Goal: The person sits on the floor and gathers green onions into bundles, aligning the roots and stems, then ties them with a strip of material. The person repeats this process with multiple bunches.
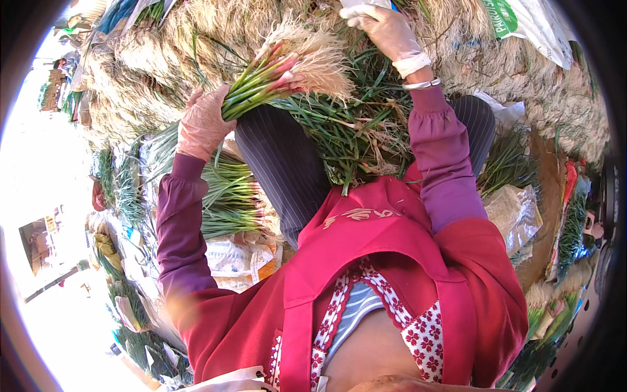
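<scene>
My gloved left hand (203, 122) is closed around the green stems of a bunch of spring onions or green garlic (274, 81). Its pinkish bases and pale, bushy roots point up and to the right, above my left knee. My gloved right hand (384, 32) is up at the top edge of the view, apart from the bunch, beside something white cut off by the frame. Its fingertips are partly out of view, so its grip is unclear. Loose green stalks with roots (362, 125) lie in a heap between my legs.
Piled stalks, roots outward (147, 63), fill the area ahead. Neat bunches (232, 201) lie beside my left leg, near a printed plastic sack (240, 257). A white bag with writing (536, 34) is at upper right. A clear plastic bag (514, 213) lies to my right.
</scene>
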{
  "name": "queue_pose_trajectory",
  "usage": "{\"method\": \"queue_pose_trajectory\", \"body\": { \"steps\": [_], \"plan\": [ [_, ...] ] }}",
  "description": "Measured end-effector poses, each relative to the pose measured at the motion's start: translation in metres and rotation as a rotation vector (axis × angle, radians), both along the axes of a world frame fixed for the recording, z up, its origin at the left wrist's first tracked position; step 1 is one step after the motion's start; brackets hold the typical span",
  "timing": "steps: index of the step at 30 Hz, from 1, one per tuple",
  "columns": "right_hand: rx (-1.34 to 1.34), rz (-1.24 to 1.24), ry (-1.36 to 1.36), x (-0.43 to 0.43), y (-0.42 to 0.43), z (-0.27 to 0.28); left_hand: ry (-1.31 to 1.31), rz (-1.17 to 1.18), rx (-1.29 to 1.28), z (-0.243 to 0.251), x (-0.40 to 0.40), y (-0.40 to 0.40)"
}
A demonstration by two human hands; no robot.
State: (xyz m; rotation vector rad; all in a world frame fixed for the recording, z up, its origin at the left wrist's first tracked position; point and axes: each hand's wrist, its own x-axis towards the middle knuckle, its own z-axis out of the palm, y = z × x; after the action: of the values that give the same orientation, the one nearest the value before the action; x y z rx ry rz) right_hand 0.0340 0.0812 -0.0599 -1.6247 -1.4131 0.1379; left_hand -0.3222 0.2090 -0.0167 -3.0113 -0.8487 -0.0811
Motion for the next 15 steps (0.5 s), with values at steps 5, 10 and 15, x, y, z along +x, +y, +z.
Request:
{"method": "queue_pose_trajectory", "body": {
  "steps": [5,10,15],
  "plan": [
    [-0.413,0.024,-0.227,-0.049,0.022,0.022,0.031,-0.043,0.044,-0.001,0.006,-0.002],
    [-0.279,-0.11,-0.567,-0.061,0.068,-0.021,-0.024,-0.109,0.104,0.004,0.006,-0.008],
    [0.022,-0.383,-0.061,-0.002,0.078,-0.059,-0.137,0.095,0.065,0.006,-0.03,0.0]
  ]
}}
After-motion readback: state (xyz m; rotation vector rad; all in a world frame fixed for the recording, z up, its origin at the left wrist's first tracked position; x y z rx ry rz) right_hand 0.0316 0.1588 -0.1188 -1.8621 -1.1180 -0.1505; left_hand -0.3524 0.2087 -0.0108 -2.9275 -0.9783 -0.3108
